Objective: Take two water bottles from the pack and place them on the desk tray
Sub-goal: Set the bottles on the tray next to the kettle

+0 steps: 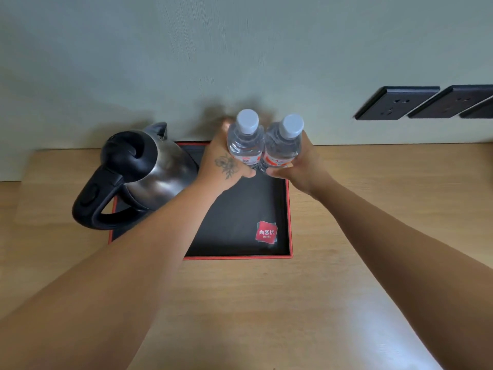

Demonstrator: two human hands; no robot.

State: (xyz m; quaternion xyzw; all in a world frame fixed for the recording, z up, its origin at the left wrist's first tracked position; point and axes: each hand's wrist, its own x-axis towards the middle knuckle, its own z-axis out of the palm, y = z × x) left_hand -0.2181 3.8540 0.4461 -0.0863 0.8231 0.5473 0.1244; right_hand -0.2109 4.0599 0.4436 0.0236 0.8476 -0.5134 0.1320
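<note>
Two clear water bottles with pale caps and red-and-white labels stand upright side by side at the far right of the tray. My left hand (224, 166) is wrapped around the left bottle (245, 140). The right bottle (283, 145) is gripped by my right hand (301, 166). The bottles touch each other. Beneath them lies the black desk tray (240, 209) with a red rim and a red logo sticker (266, 232) near its front right corner. Whether the bottle bases rest on the tray is hidden by my hands.
A steel kettle (149, 169) with a black lid and handle occupies the tray's left half, close to my left forearm. The tray sits on a light wooden desk (346, 236) against a pale wall. Dark wall sockets (397, 102) are mounted at the upper right.
</note>
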